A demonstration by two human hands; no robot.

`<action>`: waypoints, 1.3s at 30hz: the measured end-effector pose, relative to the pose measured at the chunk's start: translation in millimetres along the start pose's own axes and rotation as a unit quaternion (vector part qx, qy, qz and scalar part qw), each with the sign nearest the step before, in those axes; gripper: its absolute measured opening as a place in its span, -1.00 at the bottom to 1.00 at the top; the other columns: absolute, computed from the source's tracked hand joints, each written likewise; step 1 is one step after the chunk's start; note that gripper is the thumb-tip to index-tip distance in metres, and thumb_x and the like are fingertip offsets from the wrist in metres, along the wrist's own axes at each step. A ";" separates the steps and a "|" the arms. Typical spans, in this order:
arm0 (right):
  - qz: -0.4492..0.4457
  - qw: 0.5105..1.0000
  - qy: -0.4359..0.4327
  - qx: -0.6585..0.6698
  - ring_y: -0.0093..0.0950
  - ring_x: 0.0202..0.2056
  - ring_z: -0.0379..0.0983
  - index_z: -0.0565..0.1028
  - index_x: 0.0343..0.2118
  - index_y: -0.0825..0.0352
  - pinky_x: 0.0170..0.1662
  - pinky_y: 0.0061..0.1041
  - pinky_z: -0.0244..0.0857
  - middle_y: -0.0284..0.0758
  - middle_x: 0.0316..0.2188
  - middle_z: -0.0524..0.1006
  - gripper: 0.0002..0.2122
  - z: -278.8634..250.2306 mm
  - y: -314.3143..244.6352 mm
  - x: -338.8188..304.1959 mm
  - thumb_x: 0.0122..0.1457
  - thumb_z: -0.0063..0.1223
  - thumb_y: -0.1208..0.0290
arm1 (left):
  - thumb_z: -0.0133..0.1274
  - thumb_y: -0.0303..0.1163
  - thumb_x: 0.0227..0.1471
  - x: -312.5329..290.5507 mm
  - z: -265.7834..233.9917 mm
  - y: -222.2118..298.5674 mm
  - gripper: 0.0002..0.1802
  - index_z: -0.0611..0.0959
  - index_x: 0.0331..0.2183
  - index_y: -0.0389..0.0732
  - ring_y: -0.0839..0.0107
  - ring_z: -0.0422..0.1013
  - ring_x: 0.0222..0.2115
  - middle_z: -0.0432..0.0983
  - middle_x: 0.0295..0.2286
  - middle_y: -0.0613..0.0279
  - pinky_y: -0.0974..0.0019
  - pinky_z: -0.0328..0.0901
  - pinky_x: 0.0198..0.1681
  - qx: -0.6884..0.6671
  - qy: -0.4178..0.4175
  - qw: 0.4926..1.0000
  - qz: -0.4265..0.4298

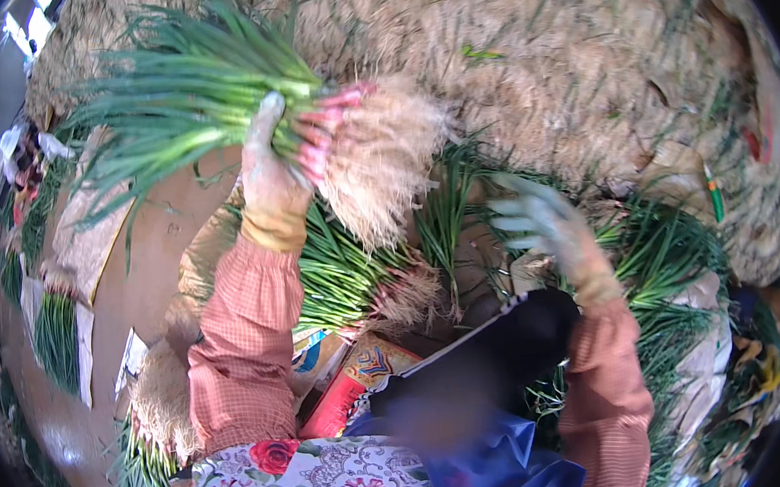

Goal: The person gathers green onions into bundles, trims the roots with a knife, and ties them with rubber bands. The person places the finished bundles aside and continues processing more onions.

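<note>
My gloved left hand [272, 170] is raised and closed round a thick bunch of spring onions [318, 128]. Their green leaves fan out to the upper left, and the pink bulbs with long pale roots point right. Over to the right, my gloved right hand [546, 228] is in the air with its fingers spread, a little blurred, holding nothing. Below the held bunch lies another pile of spring onions [346, 276], roots to the right. A few loose green stalks [450, 205] lie between my two hands.
A broad heap of pale roots and trimmings [533, 70] covers the far side. More spring onions [663, 255] lie at the right, and root-trimmed bundles rest at the left, one bunch [59, 336] on paper. A red patterned box [356, 378] sits before my lap.
</note>
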State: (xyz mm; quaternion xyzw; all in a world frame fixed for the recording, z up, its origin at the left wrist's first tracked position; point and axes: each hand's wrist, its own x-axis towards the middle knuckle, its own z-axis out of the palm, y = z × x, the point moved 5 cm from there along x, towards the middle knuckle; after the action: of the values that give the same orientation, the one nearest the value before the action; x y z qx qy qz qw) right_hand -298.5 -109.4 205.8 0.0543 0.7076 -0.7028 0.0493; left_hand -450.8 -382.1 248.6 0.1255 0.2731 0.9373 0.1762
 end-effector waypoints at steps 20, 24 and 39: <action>0.307 0.805 -0.294 -0.414 -0.08 -0.01 0.33 0.16 0.18 0.27 0.06 -0.32 0.20 -0.02 0.03 0.35 -0.39 142.0 302.9 83.5 0.02 0.02 0.29 | 0.02 -0.34 0.08 -211.5 -342.7 -196.9 -0.64 0.48 -0.11 -0.35 0.30 0.44 -0.27 0.53 -0.27 0.13 0.27 0.33 -0.16 0.189 0.435 0.856 -0.207; 0.070 0.885 -0.241 -0.391 -0.33 0.18 0.11 0.35 0.04 0.23 0.13 -0.31 0.14 -0.15 0.18 0.16 -0.55 151.5 320.6 81.4 0.11 -0.04 0.13 | -0.08 -0.46 0.07 -202.0 -402.9 -190.9 -0.63 0.51 -0.05 -0.24 0.20 0.42 -0.20 0.51 -0.20 -0.01 0.23 0.23 -0.05 0.554 0.290 0.704 -0.337; -0.036 0.939 0.333 -0.076 -0.51 -0.14 0.41 0.36 0.06 0.32 -0.03 -0.52 0.28 -0.30 -0.20 0.52 -0.61 -159.4 79.7 -85.8 0.18 0.01 0.34 | -0.16 -0.25 0.13 -136.8 -272.9 -100.8 -0.62 0.50 -0.11 -0.29 0.20 0.47 -0.41 0.51 -0.23 -0.05 0.22 0.38 -0.40 0.560 -0.047 0.471 -0.680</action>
State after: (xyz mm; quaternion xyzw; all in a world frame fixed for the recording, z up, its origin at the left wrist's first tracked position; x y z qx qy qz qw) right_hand -201.0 49.8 140.7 0.2554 0.7367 -0.5897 -0.2104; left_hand -390.9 -484.8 -50.1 0.0159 0.7304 0.1626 0.6632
